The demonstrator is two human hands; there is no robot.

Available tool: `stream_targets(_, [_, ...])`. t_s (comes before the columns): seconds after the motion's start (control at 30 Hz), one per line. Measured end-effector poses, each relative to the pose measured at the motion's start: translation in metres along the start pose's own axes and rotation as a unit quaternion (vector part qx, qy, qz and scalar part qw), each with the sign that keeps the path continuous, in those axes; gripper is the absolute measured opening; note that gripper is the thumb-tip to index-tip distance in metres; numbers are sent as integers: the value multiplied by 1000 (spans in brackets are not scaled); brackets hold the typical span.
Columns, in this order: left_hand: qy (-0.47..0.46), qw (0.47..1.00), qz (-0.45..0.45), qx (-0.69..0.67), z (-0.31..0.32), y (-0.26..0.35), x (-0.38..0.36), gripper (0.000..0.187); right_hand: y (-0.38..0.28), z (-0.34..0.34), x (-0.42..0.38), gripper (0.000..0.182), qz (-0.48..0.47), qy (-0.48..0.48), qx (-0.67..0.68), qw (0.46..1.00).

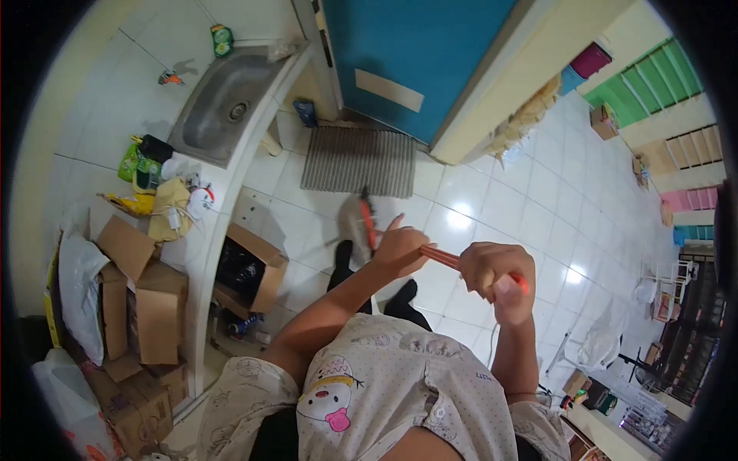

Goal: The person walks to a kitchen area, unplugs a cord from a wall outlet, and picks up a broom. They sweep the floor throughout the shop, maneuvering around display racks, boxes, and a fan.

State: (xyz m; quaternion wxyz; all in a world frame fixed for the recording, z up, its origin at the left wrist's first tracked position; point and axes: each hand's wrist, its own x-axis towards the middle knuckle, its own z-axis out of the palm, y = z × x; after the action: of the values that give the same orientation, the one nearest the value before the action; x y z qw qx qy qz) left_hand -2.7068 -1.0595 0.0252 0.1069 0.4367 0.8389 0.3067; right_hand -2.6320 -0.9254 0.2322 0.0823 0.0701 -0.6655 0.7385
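Above white floor tiles [530, 223], gripping red strands [441, 256]

Standing before a blue door [430, 46], cut off above. Near a metal sink [207, 107], a ribbed mat [357, 161] and an open box [270, 287] holding a black bag [240, 263]. Clenching the strands between left hand [400, 252] and right hand [498, 275], partly hidden by tightly curled fingers; possibly cord, hard to make out.

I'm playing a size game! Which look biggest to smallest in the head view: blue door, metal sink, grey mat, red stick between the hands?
1. Blue door, even cut off
2. Metal sink and grey mat: too alike to rank
3. Red stick, partly hidden
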Motion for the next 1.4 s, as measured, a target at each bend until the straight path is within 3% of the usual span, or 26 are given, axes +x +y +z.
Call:
stream_targets(0.07, [68,997,16,20,-31,-54,-31,22,32,11,22,39,47,-55,11,997])
stream_targets(0.13, [93,993,-73,29,-47,-116,-64,20,83,37,47,37,89,-95,11,991])
stream_targets(0.2, [68,984,-157,53,-68,-180,-99,19,140,81,66,28,160,-137,17,977])
stream_targets(0.27, [2,955,-286,84,-68,-258,-136,22,216,128,80,20,107,-190,47,975])
stream_targets(0.33, [4,950,-295,101,-51,-337,-176,22,255,174,93,16,32,-218,13,975])
stream_targets(0.43, [25,960,-261,96,-64,-369,-182,16,274,205,110,16,48,-252,-59,965])
stream_targets(0.5, [105,968,-225,43,-52,-373,-158,7,265,195,118,16,78,-172,-88,978])
stream_targets(0.53, [18,982,-186,-12,-50,-376,-132,8,255,186,120,15,94,-131,-103,982])
stream_targets(0.57, [85,988,-110,-59,-45,-356,-104,8,243,178,119,15,108,-43,-52,992])
stream_targets(0.6, [-3,989,-83,-120,-34,-350,-76,9,219,167,120,18,151,39,-41,987])
stream_targets(0.7, [-83,971,39,-223,-6,-279,7,12,147,122,118,28,243,147,-141,949])
stream_targets(0.83, [-63,956,101,-268,50,-196,61,9,104,109,115,23,241,175,-287,911])
stream_targets(0.87, [-71,954,92,-276,59,-181,64,10,108,111,114,20,217,164,-338,901])
stream_targets(0.93, [-94,990,18,-103,90,-168,59,23,142,112,108,15,195,131,-419,877])
stream_targets(0.97, [-221,962,36,-159,80,-170,70,27,158,113,107,18,181,126,-420,880])
stream_targets(1.0, [-181,967,68,-168,69,-162,72,25,165,110,107,21,165,120,-422,883])
stream_targets(1.07, [-277,946,56,-161,59,-140,100,23,145,91,109,25,122,124,-404,898])
stream_targets(1.17, [-92,953,226,-178,34,-104,111,22,75,63,99,33,85,133,-309,938])
stream_targets(1.2, [-126,947,225,-191,17,-92,117,20,59,47,93,34,6,135,-274,952])
stream_targets(1.27, [-189,933,219,-216,-20,-71,125,27,29,23,81,37,-64,174,-150,971])
stream_targets(1.3, [-131,937,242,-217,-30,-66,127,30,27,10,75,38,-85,193,-91,973])
stream_targets(1.4, [-129,954,247,-111,-27,-98,137,26,50,-32,67,45,-67,250,2,966])
